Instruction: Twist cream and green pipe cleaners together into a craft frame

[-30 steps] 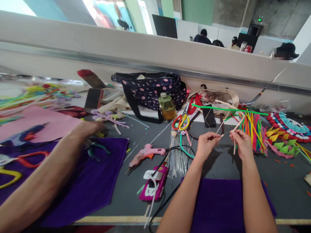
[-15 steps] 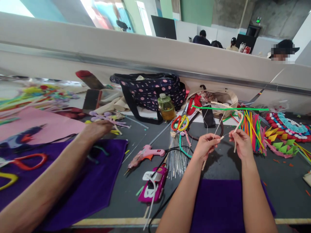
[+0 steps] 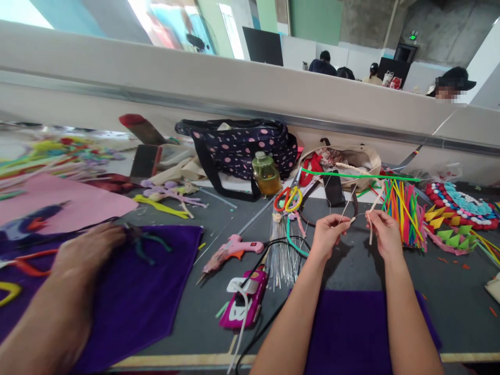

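Above the dark table, my left hand [image 3: 330, 235] is closed in a pinch on a thin wire [image 3: 346, 204] with a whitish end at the fingertips. Opposite it, my right hand [image 3: 386, 232] pinches a cream twisted pipe cleaner [image 3: 371, 238], whose short tail hangs below the fingers. A fine strand spans the small gap between both hands. Beyond them a long green pipe cleaner [image 3: 363, 177] lies crosswise, seemingly joined to the piece; the exact joint is too small to tell. A purple cloth [image 3: 347, 333] lies under my forearms.
At left a co-worker's hand [image 3: 91, 245] is near pliers [image 3: 146, 242] on another purple cloth. A pink glue gun [image 3: 234, 250], magenta power strip [image 3: 246, 302], wires [image 3: 281, 255] and scissors [image 3: 289, 199] lie left of my hands. Colourful strips [image 3: 404, 213] lie right; a bottle [image 3: 266, 174] stands behind.
The co-worker's hand has moved left and toward the table's front, away from the purple and yellow pieces, uncovering the pliers. My hands keep their pinches and have shifted only slightly.
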Action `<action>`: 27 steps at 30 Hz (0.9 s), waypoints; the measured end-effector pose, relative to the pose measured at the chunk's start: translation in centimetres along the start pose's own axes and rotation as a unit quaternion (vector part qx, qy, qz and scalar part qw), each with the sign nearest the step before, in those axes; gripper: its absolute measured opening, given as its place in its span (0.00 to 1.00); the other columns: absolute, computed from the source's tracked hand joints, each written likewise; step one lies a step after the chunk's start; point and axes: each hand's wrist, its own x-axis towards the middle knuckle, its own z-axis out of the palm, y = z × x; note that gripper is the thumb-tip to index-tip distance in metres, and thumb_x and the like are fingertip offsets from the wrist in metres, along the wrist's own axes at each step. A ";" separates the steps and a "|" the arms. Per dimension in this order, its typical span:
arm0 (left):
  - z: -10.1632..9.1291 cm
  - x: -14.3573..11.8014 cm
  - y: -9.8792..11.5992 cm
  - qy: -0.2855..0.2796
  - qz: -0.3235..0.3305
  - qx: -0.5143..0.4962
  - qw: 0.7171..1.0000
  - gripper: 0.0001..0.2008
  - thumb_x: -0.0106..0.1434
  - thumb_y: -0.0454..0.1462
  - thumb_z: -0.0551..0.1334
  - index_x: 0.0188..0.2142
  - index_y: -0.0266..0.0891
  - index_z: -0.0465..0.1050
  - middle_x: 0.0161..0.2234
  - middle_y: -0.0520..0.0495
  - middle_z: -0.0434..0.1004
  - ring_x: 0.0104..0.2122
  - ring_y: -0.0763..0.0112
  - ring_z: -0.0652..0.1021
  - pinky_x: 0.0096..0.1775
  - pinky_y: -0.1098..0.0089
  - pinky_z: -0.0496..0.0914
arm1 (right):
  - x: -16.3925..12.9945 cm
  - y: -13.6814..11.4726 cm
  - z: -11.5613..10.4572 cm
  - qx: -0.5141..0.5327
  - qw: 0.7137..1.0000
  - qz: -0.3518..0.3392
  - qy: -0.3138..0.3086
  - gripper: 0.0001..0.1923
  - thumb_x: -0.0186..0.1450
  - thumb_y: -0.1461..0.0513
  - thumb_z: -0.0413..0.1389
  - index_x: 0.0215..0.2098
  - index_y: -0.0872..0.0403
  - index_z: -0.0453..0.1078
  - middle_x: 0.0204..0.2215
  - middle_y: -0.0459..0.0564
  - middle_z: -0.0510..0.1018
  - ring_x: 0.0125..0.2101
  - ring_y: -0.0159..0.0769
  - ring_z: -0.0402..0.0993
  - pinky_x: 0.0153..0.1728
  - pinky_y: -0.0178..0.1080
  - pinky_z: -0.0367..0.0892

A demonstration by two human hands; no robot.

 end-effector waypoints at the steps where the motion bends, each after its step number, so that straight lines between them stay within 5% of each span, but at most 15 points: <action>1: -0.1 0.0 0.1 -0.005 -0.011 -0.009 1.000 0.15 0.45 0.41 0.72 0.30 0.33 0.76 0.16 0.55 0.68 0.13 0.84 0.62 0.14 0.79 0.50 | 0.0 -0.1 -0.2 0.007 1.000 0.009 -0.017 0.13 0.51 0.54 0.66 0.31 0.53 0.76 0.29 0.47 0.79 0.27 0.31 0.72 0.27 0.34 0.69; 13: -0.6 -0.2 0.6 -0.160 -0.167 -0.126 0.965 0.16 0.40 0.35 0.74 0.29 0.33 0.74 0.22 0.50 0.73 0.17 0.82 0.69 0.14 0.81 0.46 | -1.0 -0.8 -1.1 0.124 0.981 0.052 -0.137 0.13 0.47 0.55 0.69 0.26 0.50 0.73 0.21 0.44 0.76 0.18 0.29 0.69 0.09 0.26 0.56; 20: -0.4 -0.3 0.3 -0.174 -0.173 -0.140 0.959 0.16 0.40 0.35 0.74 0.29 0.32 0.73 0.23 0.49 0.74 0.17 0.82 0.69 0.14 0.81 0.45 | -1.2 -1.1 -0.5 0.145 0.972 0.018 -0.182 0.13 0.48 0.56 0.69 0.26 0.49 0.71 0.22 0.42 0.70 0.20 0.27 0.64 0.11 0.27 0.57; 27: -0.3 -0.3 0.4 -0.168 -0.166 -0.141 0.961 0.17 0.40 0.35 0.74 0.29 0.32 0.73 0.23 0.50 0.73 0.17 0.82 0.69 0.14 0.81 0.45 | -1.2 -1.2 0.1 0.132 0.976 -0.066 -0.157 0.13 0.50 0.57 0.69 0.26 0.50 0.70 0.24 0.42 0.66 0.21 0.27 0.59 0.16 0.29 0.55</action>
